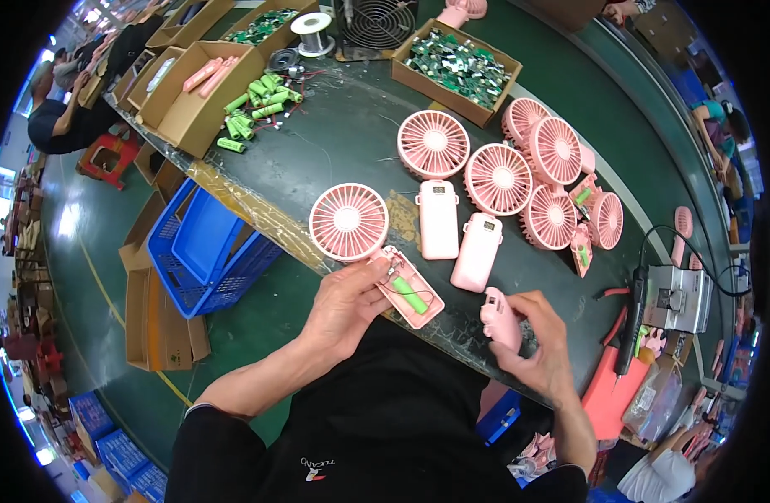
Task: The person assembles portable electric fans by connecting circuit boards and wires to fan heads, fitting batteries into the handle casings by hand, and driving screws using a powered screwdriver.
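The right hand (540, 339) is closed around a pink handle cover (500, 318), lifted just off the near edge of the dark worktable (351, 134). To the left of that cover, the left hand (344, 308) pinches the open handle of a pink handheld fan (376, 251), whose green battery (408, 295) and wires lie exposed. Beyond the cover lie more assembled pink fans (485, 180). Far behind them stands a cardboard box of circuit boards (457, 67).
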{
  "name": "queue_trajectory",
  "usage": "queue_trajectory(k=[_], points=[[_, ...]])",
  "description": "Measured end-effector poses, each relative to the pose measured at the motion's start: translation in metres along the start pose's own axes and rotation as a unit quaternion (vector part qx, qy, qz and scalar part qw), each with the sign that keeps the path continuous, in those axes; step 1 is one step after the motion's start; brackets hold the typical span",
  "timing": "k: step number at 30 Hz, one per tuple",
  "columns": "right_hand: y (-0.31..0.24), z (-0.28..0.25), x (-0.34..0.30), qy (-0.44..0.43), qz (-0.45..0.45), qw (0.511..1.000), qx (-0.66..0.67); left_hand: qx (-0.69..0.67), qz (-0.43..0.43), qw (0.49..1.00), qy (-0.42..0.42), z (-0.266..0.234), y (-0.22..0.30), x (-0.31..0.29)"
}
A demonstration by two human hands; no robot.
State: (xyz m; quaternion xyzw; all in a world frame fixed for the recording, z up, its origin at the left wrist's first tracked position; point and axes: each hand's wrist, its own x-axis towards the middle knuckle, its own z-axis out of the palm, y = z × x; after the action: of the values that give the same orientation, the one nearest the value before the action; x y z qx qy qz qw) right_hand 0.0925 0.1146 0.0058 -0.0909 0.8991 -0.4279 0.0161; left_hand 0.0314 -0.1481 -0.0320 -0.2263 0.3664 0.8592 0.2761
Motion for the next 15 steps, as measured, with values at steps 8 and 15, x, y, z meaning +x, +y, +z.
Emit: queue_trajectory(k=[8, 15], points=[[-0.022, 0.03, 0.024, 0.028, -0.035, 0.999, 0.009, 0.012, 0.008, 1.0, -0.022, -0.008, -0.005, 0.005], [-0.026, 0.035, 0.03, 0.035, -0.017, 0.999, 0.002, -0.002, 0.006, 1.0, -0.007, -0.003, -0.002, 0.002]])
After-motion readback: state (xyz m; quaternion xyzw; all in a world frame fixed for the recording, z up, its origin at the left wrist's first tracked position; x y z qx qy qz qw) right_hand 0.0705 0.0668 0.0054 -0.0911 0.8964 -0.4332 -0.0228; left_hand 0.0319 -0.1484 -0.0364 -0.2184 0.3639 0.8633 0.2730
